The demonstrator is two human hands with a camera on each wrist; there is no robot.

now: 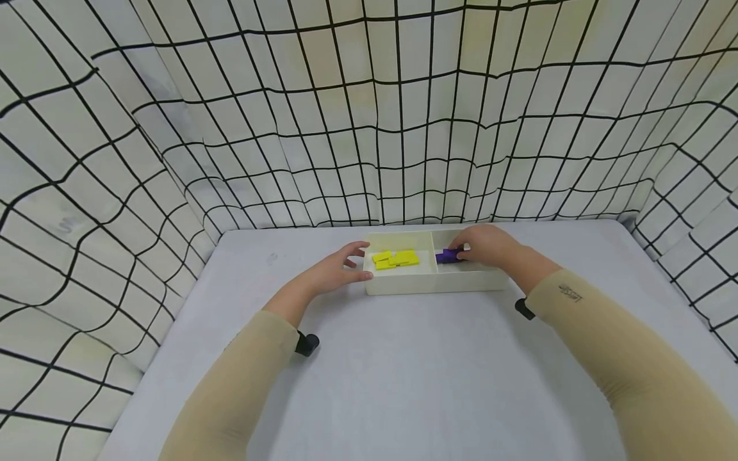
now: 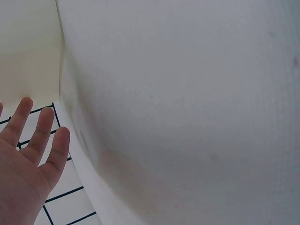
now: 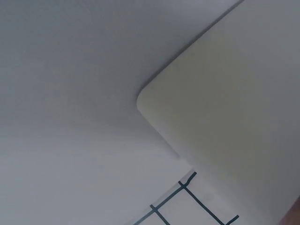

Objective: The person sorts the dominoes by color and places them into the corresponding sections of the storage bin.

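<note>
A white two-compartment box (image 1: 403, 285) stands near the far side of the table. Flat yellow pieces (image 1: 406, 257) lie in its left compartment, some overlapping. My left hand (image 1: 340, 272) is at the box's left end, fingers spread and thumb by the near corner; the left wrist view shows this hand (image 2: 28, 164) with nothing in its palm. Reaching into the right compartment, my right hand (image 1: 484, 245) pinches a purple piece (image 1: 452, 253) between thumb and fingers. The hand partly covers the purple pieces, so their number is hidden. In the right wrist view, the box wall (image 3: 211, 103) fills much of the picture.
A white table (image 1: 392, 371) extends in front of the box. Black netting (image 1: 398, 131) over pale walls rises behind the table and on both sides. A divider (image 1: 434, 250) separates the box's compartments. Dark wrist cameras sit below both sleeves.
</note>
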